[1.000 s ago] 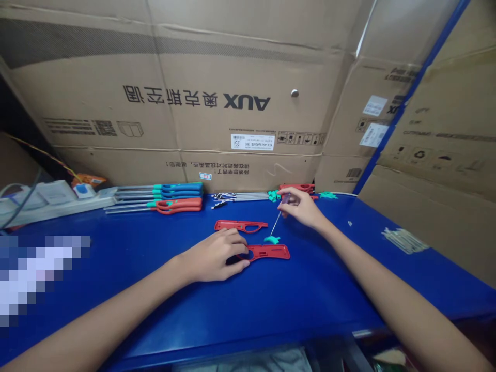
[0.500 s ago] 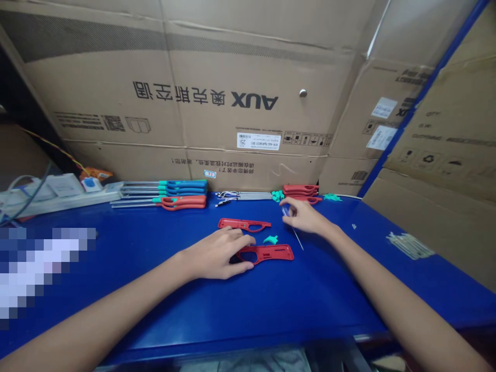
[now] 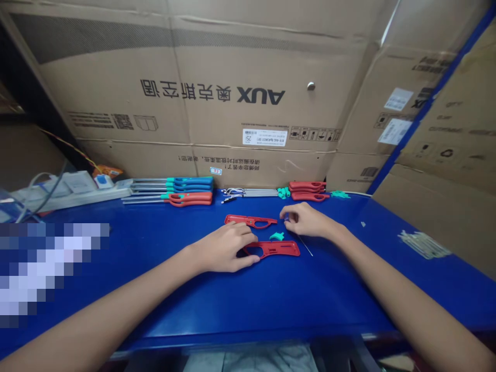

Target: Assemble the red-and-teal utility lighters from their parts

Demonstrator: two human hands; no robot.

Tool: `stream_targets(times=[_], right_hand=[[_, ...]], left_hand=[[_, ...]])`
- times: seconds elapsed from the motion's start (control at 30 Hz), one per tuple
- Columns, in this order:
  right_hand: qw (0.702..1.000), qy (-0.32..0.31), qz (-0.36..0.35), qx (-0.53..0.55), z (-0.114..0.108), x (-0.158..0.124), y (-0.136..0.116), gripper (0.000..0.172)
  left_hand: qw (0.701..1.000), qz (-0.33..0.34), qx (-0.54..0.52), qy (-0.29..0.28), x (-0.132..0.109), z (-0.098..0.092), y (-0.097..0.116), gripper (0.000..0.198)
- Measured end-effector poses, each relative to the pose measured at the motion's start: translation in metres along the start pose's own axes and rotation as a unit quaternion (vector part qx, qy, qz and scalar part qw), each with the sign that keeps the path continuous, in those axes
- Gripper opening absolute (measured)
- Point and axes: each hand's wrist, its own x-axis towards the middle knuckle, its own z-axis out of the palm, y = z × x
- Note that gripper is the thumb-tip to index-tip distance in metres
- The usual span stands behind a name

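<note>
My left hand (image 3: pixel 232 247) lies over the handle end of a red lighter shell half (image 3: pixel 282 248), its thumb and fingers closed about that end. The shell's hollow inside faces up. Just behind it rests a small green trigger piece (image 3: pixel 277 236). The other red shell half (image 3: pixel 251 221) lies farther back, close to my left fingertips. In my right hand (image 3: pixel 306 219) is a thin screwdriver (image 3: pixel 306 247); its bluish handle is mostly covered by the curled fingers, and the shaft slants down toward the table, right of the near shell half.
Assembled lighters (image 3: pixel 189 191) lie stacked at the back left, beside a power strip (image 3: pixel 73 191). Metal rods with wires (image 3: pixel 256 192), red shells (image 3: pixel 308 190) and green pieces (image 3: pixel 341 194) line the back. Pale sticks (image 3: pixel 424 244) lie right. Cardboard (image 3: pixel 209 62) walls the blue table.
The view has shifted a little. My right hand has come slightly nearer with the screwdriver, its fingers now covering more of the handle. My left hand stays on the shell half.
</note>
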Motion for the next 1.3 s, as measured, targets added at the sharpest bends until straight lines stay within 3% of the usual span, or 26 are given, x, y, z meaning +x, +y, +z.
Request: stream_targets(times=[0.23, 0.4, 0.57, 0.87, 1.3], right_hand=[[0.993, -0.106, -0.031, 0.039, -0.002, -0.003, -0.008, 0.024], [0.995, -0.083, -0.054, 0.027, -0.005, -0.003, -0.008, 0.019], [0.993, -0.037, -0.079, 0.082, -0.004, -0.009, -0.025, 0.015], [0.987, -0.063, -0.132, 0.070, 0.004, -0.012, -0.041, 0.011], [0.986, -0.071, -0.138, 0.058, 0.009, -0.012, -0.044, 0.008]], left_hand=[[1.000, 0.002, -0.004, 0.007, -0.001, 0.002, -0.001, 0.036], [1.000, 0.004, 0.000, 0.006, -0.001, 0.001, -0.002, 0.037], [1.000, 0.004, 0.004, -0.002, -0.002, -0.003, -0.003, 0.041], [1.000, -0.014, 0.008, -0.018, -0.003, -0.004, -0.009, 0.032], [1.000, -0.012, 0.021, -0.017, -0.003, -0.004, -0.008, 0.033]])
